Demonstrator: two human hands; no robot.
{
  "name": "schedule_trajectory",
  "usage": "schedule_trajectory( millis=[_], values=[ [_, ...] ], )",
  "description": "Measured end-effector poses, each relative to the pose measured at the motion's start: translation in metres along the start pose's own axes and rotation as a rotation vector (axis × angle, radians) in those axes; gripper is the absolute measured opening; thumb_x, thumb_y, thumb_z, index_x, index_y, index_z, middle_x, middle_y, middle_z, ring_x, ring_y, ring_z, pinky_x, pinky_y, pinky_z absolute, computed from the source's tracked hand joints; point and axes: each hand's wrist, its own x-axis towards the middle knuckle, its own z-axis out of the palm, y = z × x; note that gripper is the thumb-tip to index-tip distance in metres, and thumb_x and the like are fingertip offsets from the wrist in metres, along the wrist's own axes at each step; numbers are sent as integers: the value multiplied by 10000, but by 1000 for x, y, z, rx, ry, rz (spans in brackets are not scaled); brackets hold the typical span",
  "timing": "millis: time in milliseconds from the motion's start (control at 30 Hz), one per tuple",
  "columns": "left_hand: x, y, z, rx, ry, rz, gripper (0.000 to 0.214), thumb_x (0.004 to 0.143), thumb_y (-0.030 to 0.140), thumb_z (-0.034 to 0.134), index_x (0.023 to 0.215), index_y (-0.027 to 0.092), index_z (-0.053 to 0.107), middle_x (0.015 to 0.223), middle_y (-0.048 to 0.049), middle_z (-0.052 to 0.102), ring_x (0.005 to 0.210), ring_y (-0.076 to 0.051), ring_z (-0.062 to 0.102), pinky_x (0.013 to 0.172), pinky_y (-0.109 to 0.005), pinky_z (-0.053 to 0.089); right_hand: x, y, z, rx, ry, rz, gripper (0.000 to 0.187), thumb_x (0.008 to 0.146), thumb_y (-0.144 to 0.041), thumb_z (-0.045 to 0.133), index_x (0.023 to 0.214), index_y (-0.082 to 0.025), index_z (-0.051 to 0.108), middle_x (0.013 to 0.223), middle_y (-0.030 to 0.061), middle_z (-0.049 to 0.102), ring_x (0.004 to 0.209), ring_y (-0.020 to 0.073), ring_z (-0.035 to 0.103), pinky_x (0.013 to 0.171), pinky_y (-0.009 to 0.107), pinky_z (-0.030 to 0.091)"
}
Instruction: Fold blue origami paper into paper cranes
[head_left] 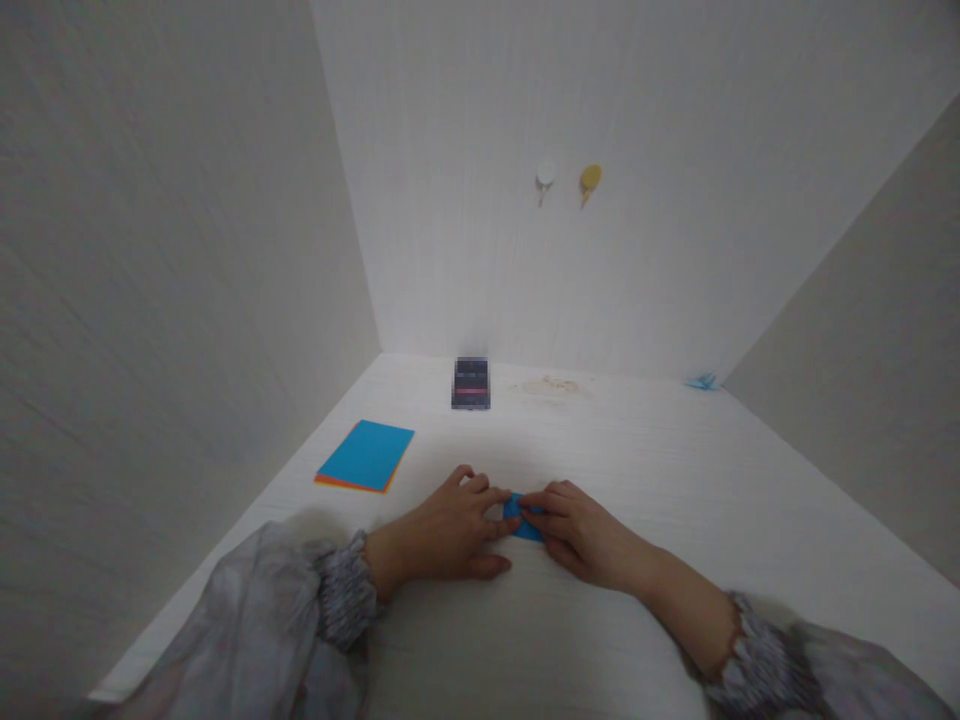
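A small folded piece of blue paper (529, 532) lies on the white table between my two hands, partly covered by fingers. My left hand (469, 525) comes from the left with its fingers spread; two fingertips rest on the paper's left side, and the thumb lies apart on the table. From the other side, my right hand (585, 530) has its fingers close together and bent, pressed onto the paper's right part. The fold lines under the fingertips are too small to make out. Both wrists show gathered grey sleeve cuffs.
A stack of coloured paper sheets (367, 455), blue on top with orange edges below, lies at the left. A blurred phone (471, 384) stands near the back wall. A small blue object (703, 382) sits in the far right corner. White (545, 174) and yellow (591, 178) hooks are on the wall.
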Motion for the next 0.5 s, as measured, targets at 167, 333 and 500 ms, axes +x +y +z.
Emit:
schedule_trajectory(
  millis=[167,333,500],
  values=[
    [0,0,-1,6,8,4,443,787,513,433,1145,257,489,1177,-72,477,934,-239,434,852,-428,259,0,1,0,11,28,-7,313,781,-106,438,1063,-181,553,1112,82,539,927,201,476,822,368,372],
    [1,1,-2,15,14,9,442,780,499,454,1135,238,488,1134,-60,501,912,-229,445,857,-425,259,0,1,0,12,7,-8,336,772,-115,449,1088,-182,541,1123,83,537,933,210,469,828,377,365],
    [1,2,-2,20,14,17,450,792,494,439,1145,217,478,1070,-65,529,890,-220,459,859,-420,259,1,0,-2,11,-12,-15,357,779,-102,426,1108,-189,535,1151,68,542,918,202,463,808,362,370]
  ],
)
